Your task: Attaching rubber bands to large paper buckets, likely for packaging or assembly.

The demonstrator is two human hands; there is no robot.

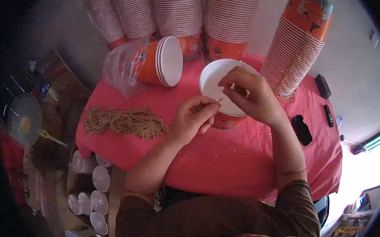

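In front of me a paper bucket [209,77], white inside and orange outside, stands upright on the table. My left hand [195,119] is at its near left rim, thumb and forefinger pinched on a short end of tan cord [218,100]. Over the bucket's opening my right hand [252,94] is curled, its thumb and fingertips drawn close together. Whatever those fingers hold is too small to make out. To the left lies a bundle of tan cords [124,122]. More cords [300,63] hang down the side of a tall bucket stack [280,51] at the right.
Wrapped bucket stacks [179,17] line the back. A few nested buckets [170,62] lie on their side in clear plastic [120,68]. A black case [302,130] and a dark block [323,86] rest on the red cloth [218,172]. A fan [24,120] stands left.
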